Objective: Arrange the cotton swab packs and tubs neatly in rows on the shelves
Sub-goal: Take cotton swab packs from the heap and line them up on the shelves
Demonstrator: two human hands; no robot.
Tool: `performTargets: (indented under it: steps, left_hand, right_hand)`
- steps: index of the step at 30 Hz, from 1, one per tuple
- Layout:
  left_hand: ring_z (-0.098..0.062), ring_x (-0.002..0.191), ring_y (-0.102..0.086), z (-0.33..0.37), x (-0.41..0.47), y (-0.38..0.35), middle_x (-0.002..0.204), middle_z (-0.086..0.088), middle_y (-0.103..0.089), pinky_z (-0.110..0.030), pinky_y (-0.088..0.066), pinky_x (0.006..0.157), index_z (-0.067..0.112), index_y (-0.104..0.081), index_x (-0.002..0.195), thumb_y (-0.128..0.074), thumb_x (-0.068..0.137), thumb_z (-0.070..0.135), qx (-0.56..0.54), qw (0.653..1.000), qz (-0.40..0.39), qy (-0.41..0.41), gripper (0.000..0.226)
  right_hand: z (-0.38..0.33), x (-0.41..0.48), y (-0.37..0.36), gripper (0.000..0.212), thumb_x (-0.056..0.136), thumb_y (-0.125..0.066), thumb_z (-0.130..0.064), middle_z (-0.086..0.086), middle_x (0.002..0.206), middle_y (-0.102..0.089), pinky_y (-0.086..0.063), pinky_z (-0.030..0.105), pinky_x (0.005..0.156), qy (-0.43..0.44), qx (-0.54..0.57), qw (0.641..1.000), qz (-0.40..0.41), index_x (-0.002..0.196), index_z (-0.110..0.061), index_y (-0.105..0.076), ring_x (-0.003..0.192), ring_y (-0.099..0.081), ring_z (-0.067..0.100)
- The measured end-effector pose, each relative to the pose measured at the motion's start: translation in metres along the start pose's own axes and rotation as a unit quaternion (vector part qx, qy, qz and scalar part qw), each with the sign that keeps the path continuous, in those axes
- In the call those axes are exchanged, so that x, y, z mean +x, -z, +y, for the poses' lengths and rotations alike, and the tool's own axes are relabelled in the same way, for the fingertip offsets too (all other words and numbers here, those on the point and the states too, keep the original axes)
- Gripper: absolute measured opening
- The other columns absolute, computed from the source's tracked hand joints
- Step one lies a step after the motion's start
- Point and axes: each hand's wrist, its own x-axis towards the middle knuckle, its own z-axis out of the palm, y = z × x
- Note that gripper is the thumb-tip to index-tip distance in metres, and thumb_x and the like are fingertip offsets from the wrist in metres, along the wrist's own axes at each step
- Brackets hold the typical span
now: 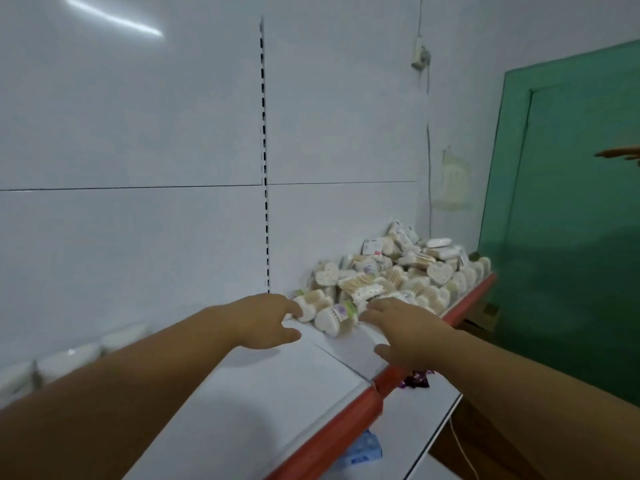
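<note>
**Both hands reaching into the loose swab pile, nothing gripped yet**

Pile of cotton swab packs and tubs (398,271) sits heaped, not in rows, at centre right of the frame on the white shelf (263,382), against the back panel; the shelf's near half is bare, probably the space for the rows.

Left hand (266,320) is at the pile's near edge, fingers (287,304) loosely spread, tips at a near tub (334,322); cannot tell whether they touch it.

Right hand (405,330) hovers low over the front packs, fingers spread and fairly straight, thumb out, pinching nothing; looks like both hands are set either side of the near tub to pull stock forward, a judgement only.

Several heart-shaped tubs (327,275) face out; sorting by shape seems the next call.

Labels: near tub has a purple and green sticker; a pack (374,247) higher up shows a small red mark; no writing readable, motion blur.

Lower shelf (415,420) holds a purple wrapper (417,379) and a blue pack (363,452); green door (571,220) at right.
</note>
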Motion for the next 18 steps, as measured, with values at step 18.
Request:
performTargets:
  steps: [18]
  left_hand:
    - [-0.008,0.071,-0.061,-0.024,0.066,-0.043,0.073,0.009,-0.068,-0.011,-0.044,0.065,0.025,-0.065,0.079,-0.065,0.088,0.012,-0.307,0.889,0.270,0.206,0.016]
  right_hand:
    - [0.038,0.145,-0.057,0.047,0.055,-0.075,-0.051,-0.002,0.090,-0.066,-0.050,0.037,0.078,0.320,-0.106,0.934,0.120,0.089,-0.020,-0.063,0.078,-0.063,0.018]
